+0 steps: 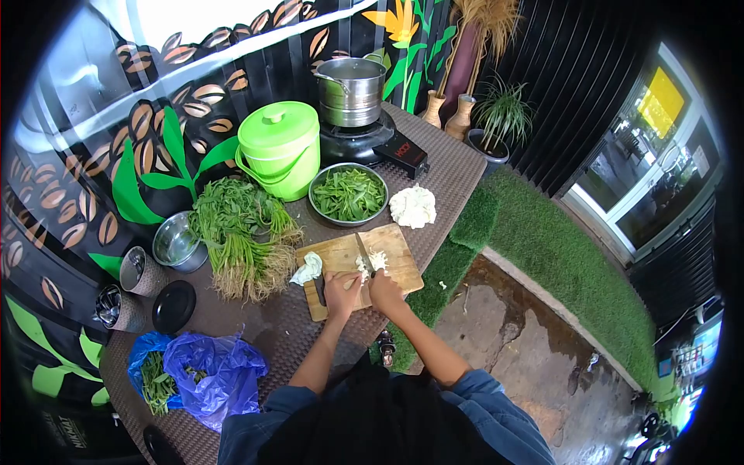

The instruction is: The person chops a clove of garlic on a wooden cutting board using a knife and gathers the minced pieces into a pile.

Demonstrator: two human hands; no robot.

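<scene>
My right hand (384, 292) is closed around the handle of a knife (364, 246), whose blade points away from me over a wooden cutting board (341, 252). Chopped white pieces (377, 260) lie on both sides of the blade. To the left of the knife, my left hand (341, 293) rests on the board, its fingers drawn together right beside some white bits; I cannot tell what they pinch. A crumpled pale wrapping (308, 268) sits at the board's left edge.
A bowl of green leaves (349, 194), a white lumpy mass (412, 207) and a lidded green bucket (279, 147) stand beyond the board. Rooted greens (240, 232) lie left, near a blue plastic bag (221, 376). Behind, a pot (351, 93) sits on a stove (349, 143).
</scene>
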